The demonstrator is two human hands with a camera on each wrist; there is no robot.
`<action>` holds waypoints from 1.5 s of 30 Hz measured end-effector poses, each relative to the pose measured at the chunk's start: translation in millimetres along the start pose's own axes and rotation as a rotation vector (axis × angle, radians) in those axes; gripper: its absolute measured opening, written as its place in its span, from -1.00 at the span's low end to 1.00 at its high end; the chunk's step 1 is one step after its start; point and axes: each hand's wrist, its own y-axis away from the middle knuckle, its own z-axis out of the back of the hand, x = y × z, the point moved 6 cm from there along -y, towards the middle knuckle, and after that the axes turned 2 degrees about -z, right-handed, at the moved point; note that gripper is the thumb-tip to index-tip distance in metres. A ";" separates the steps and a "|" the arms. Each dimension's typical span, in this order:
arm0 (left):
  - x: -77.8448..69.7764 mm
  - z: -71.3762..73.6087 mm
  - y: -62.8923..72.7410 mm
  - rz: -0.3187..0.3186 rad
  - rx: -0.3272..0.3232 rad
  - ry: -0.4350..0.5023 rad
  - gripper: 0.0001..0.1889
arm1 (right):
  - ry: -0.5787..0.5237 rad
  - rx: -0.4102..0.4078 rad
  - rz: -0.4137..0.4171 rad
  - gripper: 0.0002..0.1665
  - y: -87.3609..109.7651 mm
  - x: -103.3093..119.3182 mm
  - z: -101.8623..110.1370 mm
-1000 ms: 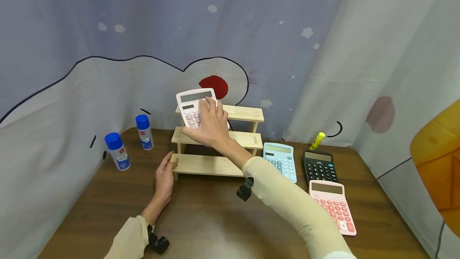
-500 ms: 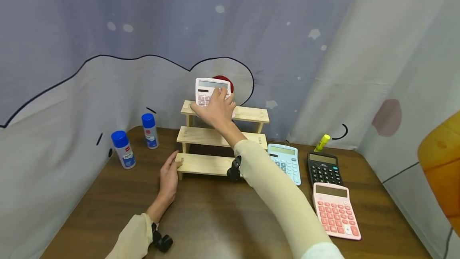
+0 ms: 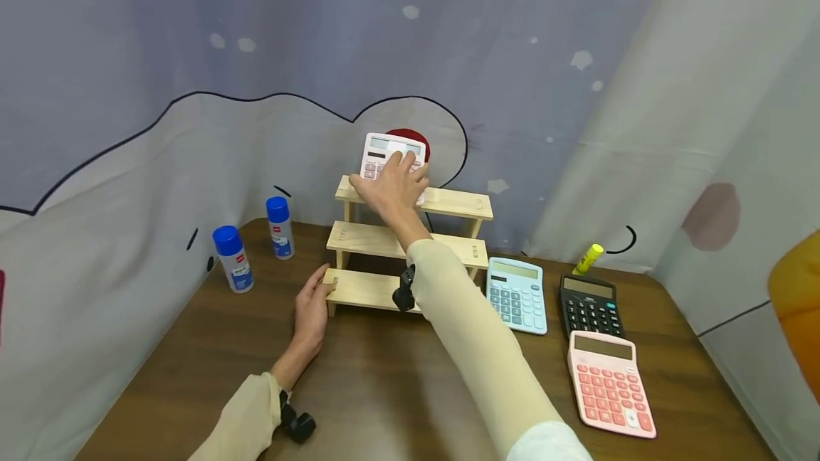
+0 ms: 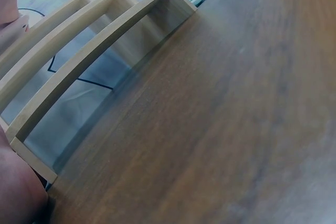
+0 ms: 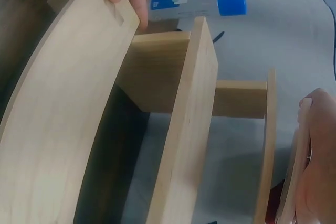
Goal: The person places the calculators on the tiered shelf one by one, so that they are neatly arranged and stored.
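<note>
My right hand [image 3: 396, 189] holds a white calculator [image 3: 373, 159] with pink keys at the left half of the top step of a three-tier wooden shelf [image 3: 458, 201]. The calculator leans back, face toward me, and the fingers cover part of its keys. Its lower edge is hidden, so whether it touches the step cannot be told. In the right wrist view the calculator [image 5: 295, 177] shows edge-on beside the top board. My left hand [image 3: 310, 313] grips the left end of the bottom step, with its thumb on the board's top [image 5: 113, 11].
Right of the shelf lie a blue calculator [image 3: 517, 297], a black calculator [image 3: 589, 301] and a pink calculator [image 3: 610, 386], which overlaps the black one. A yellow highlighter [image 3: 588, 260] stands behind them. Two blue-capped spray cans [image 3: 234, 262] stand at the left. A curtain [image 3: 307, 34] hangs behind the table.
My right hand has carried the white calculator back to the top step, from in front of the shelf's upper left. The left hand stays at the bottom step. The head view has shifted slightly.
</note>
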 end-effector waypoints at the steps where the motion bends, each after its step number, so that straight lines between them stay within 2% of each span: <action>1: 0.5 -0.9 -0.1 0.002 0.003 -0.005 -0.47 | 0.002 0.003 -0.009 0.21 -0.9 0.4 -1.0; 5: 0.5 -2.3 0.0 -0.005 0.000 -0.020 -0.47 | -0.013 0.024 -0.023 0.25 -5.9 4.1 -2.1; 12: 4.1 -6.3 3.4 0.026 0.008 -0.006 -0.47 | 0.029 0.034 -0.049 0.27 -15.4 0.1 0.4; 18: 1.6 -10.2 5.1 0.009 0.009 -0.003 -0.46 | 0.053 0.028 -0.045 0.31 -19.1 -3.3 -0.7; 24: 0.0 -11.7 6.4 0.009 0.009 0.000 -0.45 | 0.063 0.035 -0.073 0.30 -15.6 -5.5 -5.5; 36: -1.2 -13.4 10.8 0.021 0.012 0.004 -0.47 | 0.095 0.010 -0.047 0.26 -6.8 -4.6 -9.0; 45: -2.8 -14.2 13.5 0.015 0.007 0.015 -0.47 | 0.127 0.074 -0.048 0.18 -5.9 -8.6 -12.5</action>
